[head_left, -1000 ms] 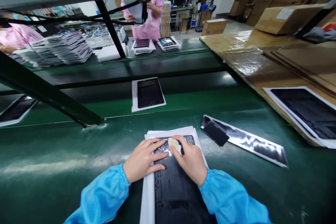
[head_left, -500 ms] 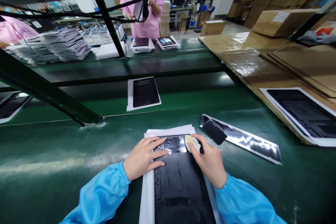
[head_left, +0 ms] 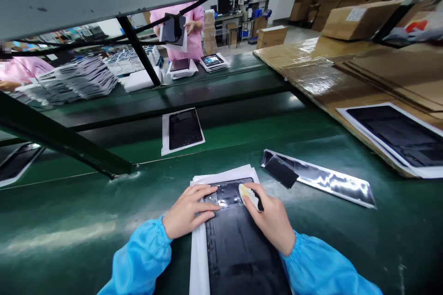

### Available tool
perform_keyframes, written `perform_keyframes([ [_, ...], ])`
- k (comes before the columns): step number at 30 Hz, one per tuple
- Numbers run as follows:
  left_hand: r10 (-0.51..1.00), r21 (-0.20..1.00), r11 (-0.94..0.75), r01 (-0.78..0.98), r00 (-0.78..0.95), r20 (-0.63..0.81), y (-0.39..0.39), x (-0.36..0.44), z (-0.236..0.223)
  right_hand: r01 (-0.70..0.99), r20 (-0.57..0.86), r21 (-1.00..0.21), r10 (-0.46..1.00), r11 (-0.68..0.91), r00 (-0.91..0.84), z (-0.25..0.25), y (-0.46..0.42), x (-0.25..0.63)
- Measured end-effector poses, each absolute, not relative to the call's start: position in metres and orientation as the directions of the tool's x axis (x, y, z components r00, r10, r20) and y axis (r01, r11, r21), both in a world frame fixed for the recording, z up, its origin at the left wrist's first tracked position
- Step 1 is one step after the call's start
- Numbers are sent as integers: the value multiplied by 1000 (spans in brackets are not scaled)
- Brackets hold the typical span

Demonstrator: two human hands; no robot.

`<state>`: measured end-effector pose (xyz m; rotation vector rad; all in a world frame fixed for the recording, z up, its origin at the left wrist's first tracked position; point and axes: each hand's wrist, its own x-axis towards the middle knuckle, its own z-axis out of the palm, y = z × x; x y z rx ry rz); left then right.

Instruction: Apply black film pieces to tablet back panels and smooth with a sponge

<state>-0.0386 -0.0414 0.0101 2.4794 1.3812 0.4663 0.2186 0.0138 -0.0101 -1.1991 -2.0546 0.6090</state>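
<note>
A black flat panel (head_left: 238,249) lies on white paper sheets (head_left: 197,258) on the green bench straight in front of me. My left hand (head_left: 187,212) rests on the panel's upper left edge with its fingers stretched out flat, holding nothing. My right hand (head_left: 272,223) is closed on a small yellowish-white pad (head_left: 247,193) and presses it on the panel's shiny upper part (head_left: 226,196). Both arms wear blue sleeves.
A long shiny foil strip (head_left: 321,182) with a black flap lies to the right. Another black panel on white paper (head_left: 182,130) sits on the belt beyond. Cardboard sheets (head_left: 346,69) and a framed black panel (head_left: 398,136) fill the right. A person in pink (head_left: 187,32) stands at the far bench holding a panel.
My right hand slid the pad from the middle of the panel's top to its right side and then slightly back left. The panel on the belt drifted left. The far person lifted a panel.
</note>
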Motion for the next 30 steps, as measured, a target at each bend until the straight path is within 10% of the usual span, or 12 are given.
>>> perform_keyframes([
  [10,886,279,-448,850,381,262,-18,-3,19,217,119,-972,987,93,110,-11,31,238],
  [15,935,166,-323,932,287,207,12,21,16,84,-18,-996,998,-23,62,-22,34,236],
  [30,958,335,-208,919,123,258,15,11,18,-91,-60,-993,982,-78,-179,-26,30,246],
])
